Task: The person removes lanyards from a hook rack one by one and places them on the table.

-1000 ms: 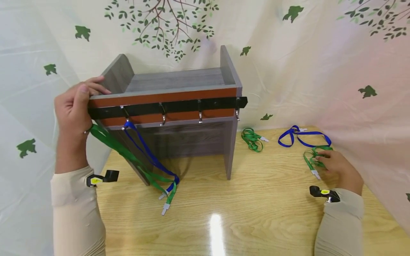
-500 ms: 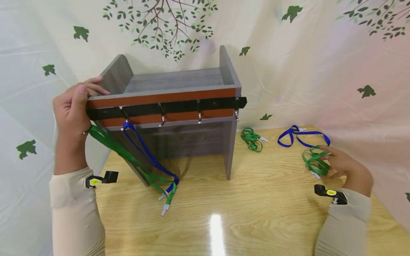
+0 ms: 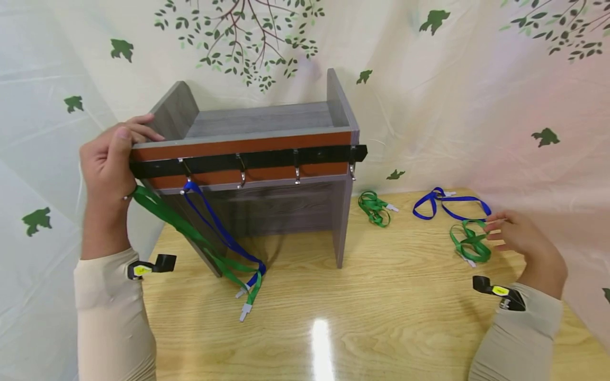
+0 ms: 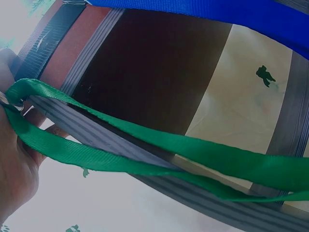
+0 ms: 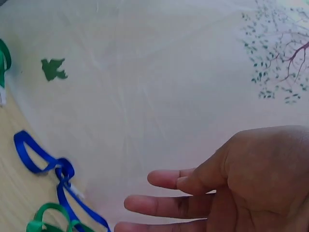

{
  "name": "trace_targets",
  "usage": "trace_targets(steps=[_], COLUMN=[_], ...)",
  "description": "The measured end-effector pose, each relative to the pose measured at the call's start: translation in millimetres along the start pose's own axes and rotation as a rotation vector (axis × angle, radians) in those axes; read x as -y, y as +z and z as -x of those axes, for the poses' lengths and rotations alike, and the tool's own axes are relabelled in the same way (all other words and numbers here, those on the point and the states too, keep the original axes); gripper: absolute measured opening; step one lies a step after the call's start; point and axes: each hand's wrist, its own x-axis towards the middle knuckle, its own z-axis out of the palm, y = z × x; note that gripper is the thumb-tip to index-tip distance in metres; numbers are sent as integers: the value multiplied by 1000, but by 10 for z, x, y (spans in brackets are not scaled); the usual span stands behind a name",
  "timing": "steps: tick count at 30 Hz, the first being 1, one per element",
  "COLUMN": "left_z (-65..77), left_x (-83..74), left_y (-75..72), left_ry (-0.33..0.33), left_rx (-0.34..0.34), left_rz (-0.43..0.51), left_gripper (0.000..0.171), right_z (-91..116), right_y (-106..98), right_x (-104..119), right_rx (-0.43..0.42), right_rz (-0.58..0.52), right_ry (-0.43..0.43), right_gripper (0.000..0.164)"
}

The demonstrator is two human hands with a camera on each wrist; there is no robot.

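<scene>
Left hand (image 3: 107,161) grips one shelf (image 3: 267,119); right hand (image 3: 529,243), fingers (image 5: 159,206) extended; three green lanyards (image 3: 167,213), two blue lanyards (image 3: 231,241).

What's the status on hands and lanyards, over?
Left hand grips corner of gray shelf. Right hand empty, beside rightmost loose green lanyard. Loose blue lanyard close behind; might snag.

Nothing is legible: the small yellow label (image 3: 142,270) on the black plastic left wrist camera (image 3: 165,263) and the small yellow label (image 3: 500,290) on its black plastic right counterpart (image 3: 481,284) are too tiny to read.
</scene>
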Motion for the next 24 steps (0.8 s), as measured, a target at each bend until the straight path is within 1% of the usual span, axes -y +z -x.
trace_targets(steps=[5,9,16,22,24], left_z=[0,1,5,10,11], left_x=[-11,-16,-17,-14,-12], left_y=[-5,-3,0,5,6], left_ry=[-3,-5,-3,-7,-6], left_rx=[0,0,2,-3,-3], left_rz=[-30,-48,-28,-30,-20], left_gripper=[41,42,41,39,39], right_z=[47,98,228,384,441], right_y=[55,139,258,359,403], right_x=[196,387,715,932,1017], right_rx=[-73,-111,-177,-233,-247], right_rz=[5,-1,18,16,-3], right_ry=[-99,-192,-317,-442,-482], right_gripper=[45,43,39,31,28])
